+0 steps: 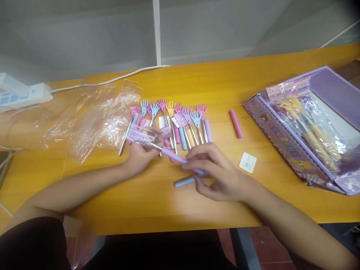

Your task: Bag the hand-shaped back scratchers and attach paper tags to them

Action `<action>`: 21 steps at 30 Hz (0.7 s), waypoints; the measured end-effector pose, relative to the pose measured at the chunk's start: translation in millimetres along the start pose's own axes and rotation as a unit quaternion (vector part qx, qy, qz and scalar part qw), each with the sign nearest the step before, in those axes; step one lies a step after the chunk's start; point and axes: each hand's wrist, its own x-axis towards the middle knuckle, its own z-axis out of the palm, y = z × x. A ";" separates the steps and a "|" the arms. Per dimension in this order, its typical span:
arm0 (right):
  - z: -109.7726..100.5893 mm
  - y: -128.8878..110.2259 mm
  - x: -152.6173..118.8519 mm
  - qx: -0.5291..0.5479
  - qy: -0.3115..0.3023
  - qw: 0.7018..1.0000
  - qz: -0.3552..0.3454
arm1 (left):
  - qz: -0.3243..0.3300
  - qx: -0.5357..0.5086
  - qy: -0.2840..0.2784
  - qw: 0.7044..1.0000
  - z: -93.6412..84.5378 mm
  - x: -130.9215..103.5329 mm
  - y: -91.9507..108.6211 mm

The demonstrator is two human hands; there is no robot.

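Observation:
A purple back scratcher (174, 155) lies slantwise between my two hands, its hand-shaped head to the left and its grip to the right. My left hand (143, 152) is closed round its metal rod close to the head. With thumb and fingers, my right hand (215, 170) pinches the lower end of the purple grip. Under that hand, a loose blue handle tube (184, 182) rests on the table. Just beyond my hands are several back scratchers (170, 108) with pink, blue, orange and purple hand-shaped heads, side by side, some with paper tags.
Crumpled clear plastic bags (98, 123) cover the left of the table (135, 210). A power strip (25, 95) with a white cable stands behind them. A pink tube (236, 123) and a white label (248, 162) lie right of centre. A purple box (284, 144) holds bagged back scratchers.

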 end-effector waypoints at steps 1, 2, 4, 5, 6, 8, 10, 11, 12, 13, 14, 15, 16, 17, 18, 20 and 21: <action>-0.7 -0.5 -0.4 0.014 -0.013 1.000 -0.012 | 0.000 -0.002 -0.008 1.000 -0.3 -0.2 -0.4; -1.1 -0.9 -1.0 0.031 -0.026 0.999 -0.021 | 0.004 -0.005 -0.018 1.000 -0.4 -0.4 -0.9; -1.5 -1.2 -2.4 0.069 -0.052 0.996 -0.027 | 0.022 -0.014 -0.047 0.999 -0.4 -1.0 -1.9; -1.7 -1.1 -3.3 0.087 -0.062 0.994 -0.029 | 0.031 -0.021 -0.062 0.997 -0.3 -1.3 -2.5; -1.9 -1.1 -4.4 0.102 -0.070 0.992 -0.031 | 0.039 -0.027 -0.077 0.996 -0.3 -1.7 -3.4; -2.8 -1.6 -6.7 0.118 -0.075 0.990 -0.034 | 0.044 -0.037 -0.111 0.992 -0.4 -2.8 -5.4; -3.8 -3.6 -8.8 0.117 -0.073 0.990 -0.018 | 0.035 -0.037 -0.151 0.987 -1.0 -4.5 -7.0; -4.2 -5.2 -9.3 0.120 -0.076 0.990 0.007 | 0.026 -0.031 -0.175 0.984 -1.5 -5.7 -7.3; -4.5 -7.1 -9.4 0.127 -0.082 0.988 0.044 | 0.016 -0.020 -0.200 0.979 -2.1 -7.1 -7.0; -4.5 -9.0 -9.0 0.139 -0.088 0.983 0.087 | 0.006 -0.004 -0.226 0.974 -2.6 -8.7 -6.2; -4.1 -10.7 -8.2 0.152 -0.096 0.975 0.131 | -0.003 0.014 -0.249 0.968 -3.1 -10.4 -4.9; -3.2 -12.2 -7.1 0.162 -0.103 0.967 0.167 | -0.013 0.033 -0.269 0.962 -3.5 -12.3 -3.3; -1.9 -13.2 -6.0 0.167 -0.104 0.963 0.186 | -0.019 0.051 -0.283 0.957 -3.6 -14.1 -1.6; -0.1 -13.7 -4.9 0.163 -0.099 0.964 0.184 | -0.023 0.069 -0.293 0.953 -3.6 -15.7 0.1; 2.0 -13.9 -4.0 0.154 -0.088 0.970 0.166 | -0.026 0.087 -0.301 0.949 -3.3 -17.2 1.6; 6.4 -13.8 -2.8 0.125 -0.066 0.983 0.114 | -0.030 0.115 -0.317 0.941 -2.2 -19.0 3.5; 8.3 -13.7 -2.4 0.109 -0.059 0.988 0.090 | -0.030 0.126 -0.327 0.936 -1.5 -19.4 4.1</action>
